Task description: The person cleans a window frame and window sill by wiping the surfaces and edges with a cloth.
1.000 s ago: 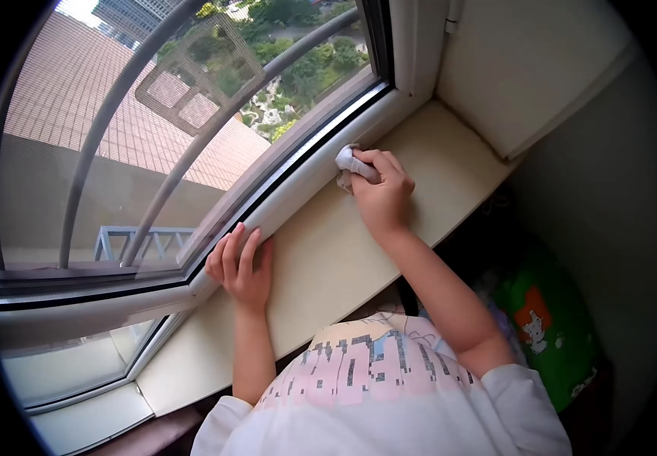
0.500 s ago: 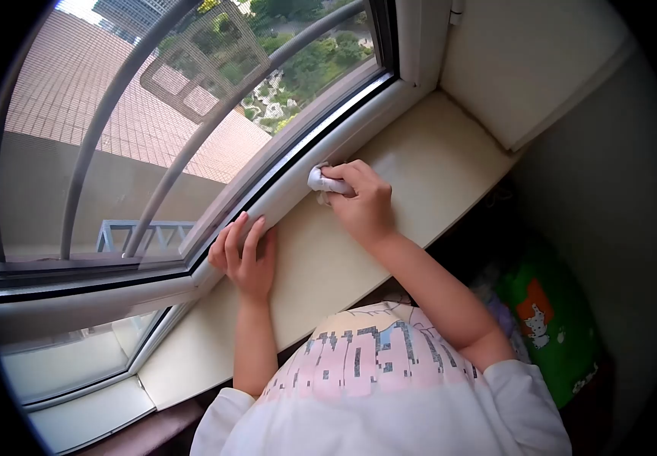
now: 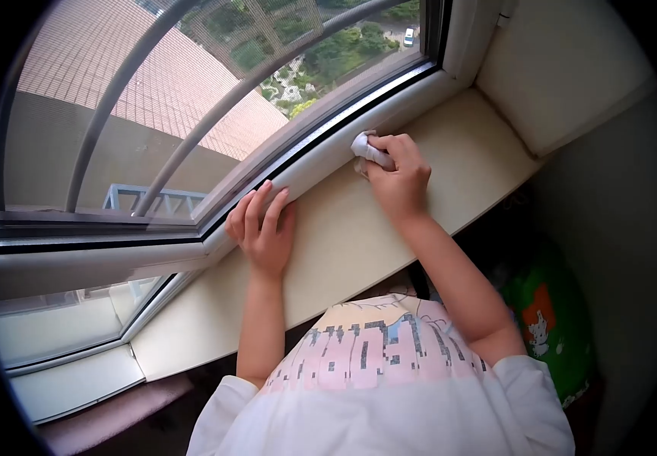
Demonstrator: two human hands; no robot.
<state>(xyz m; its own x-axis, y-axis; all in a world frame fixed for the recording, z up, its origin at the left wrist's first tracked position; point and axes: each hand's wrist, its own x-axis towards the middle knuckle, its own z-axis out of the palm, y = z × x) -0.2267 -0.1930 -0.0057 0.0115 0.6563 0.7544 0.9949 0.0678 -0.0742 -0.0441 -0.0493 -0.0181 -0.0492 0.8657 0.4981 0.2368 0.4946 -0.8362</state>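
Note:
A bunched white cloth (image 3: 372, 151) is gripped in my right hand (image 3: 400, 175), its tip against the inner face of the white window frame (image 3: 321, 170). My left hand (image 3: 265, 230) rests on the same frame lower to the left, fingers spread over its edge, holding nothing. Under both hands runs the cream windowsill (image 3: 344, 243). The palm side of my right hand is hidden.
Curved grey bars (image 3: 192, 140) stand outside the glass. A pale cabinet side (image 3: 557, 68) closes off the sill at the right. Below it lies a green bag (image 3: 553, 327) with an orange patch. A pink cushion (image 3: 115, 410) is at the lower left.
Between the first two frames my right hand slid the cloth down-left along the frame; now it is farther up-right, away from my left hand. The view has shifted slightly; my left hand stays on the frame.

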